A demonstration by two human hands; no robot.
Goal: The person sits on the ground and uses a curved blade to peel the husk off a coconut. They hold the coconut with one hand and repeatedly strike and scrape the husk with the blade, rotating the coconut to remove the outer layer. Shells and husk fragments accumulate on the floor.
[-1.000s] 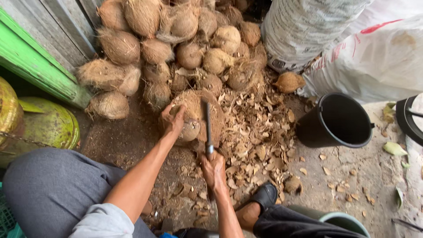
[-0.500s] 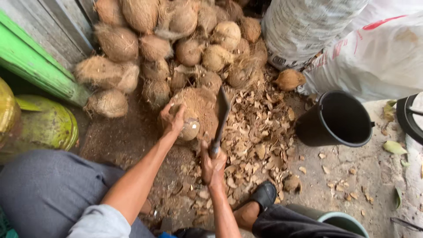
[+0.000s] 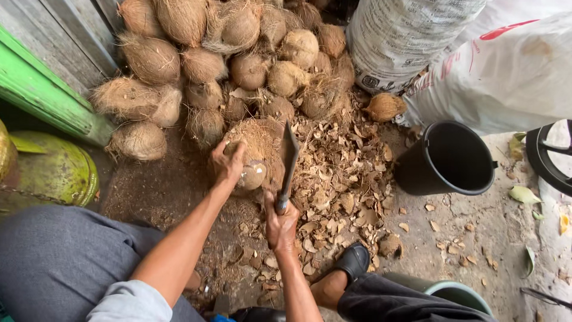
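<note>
My left hand (image 3: 227,162) presses on a coconut (image 3: 252,175) whose pale shell is partly bared, resting on a fibrous brown chopping block (image 3: 260,141). My right hand (image 3: 281,225) grips the handle of a cleaver (image 3: 288,156). Its dark blade stands upright just to the right of the coconut, edge toward it. Brown husk chips (image 3: 339,179) lie scattered on the ground to the right of the block.
A heap of husked coconuts (image 3: 202,65) fills the back. A black bucket (image 3: 448,158) stands at the right, white sacks (image 3: 476,53) behind it. A yellow-green container (image 3: 53,173) and green board (image 3: 42,95) sit at left. My shoe (image 3: 353,261) rests near the chips.
The cleaver blade swung out to the right of the coconut and now stands upright close beside it. My left hand stays on the coconut.
</note>
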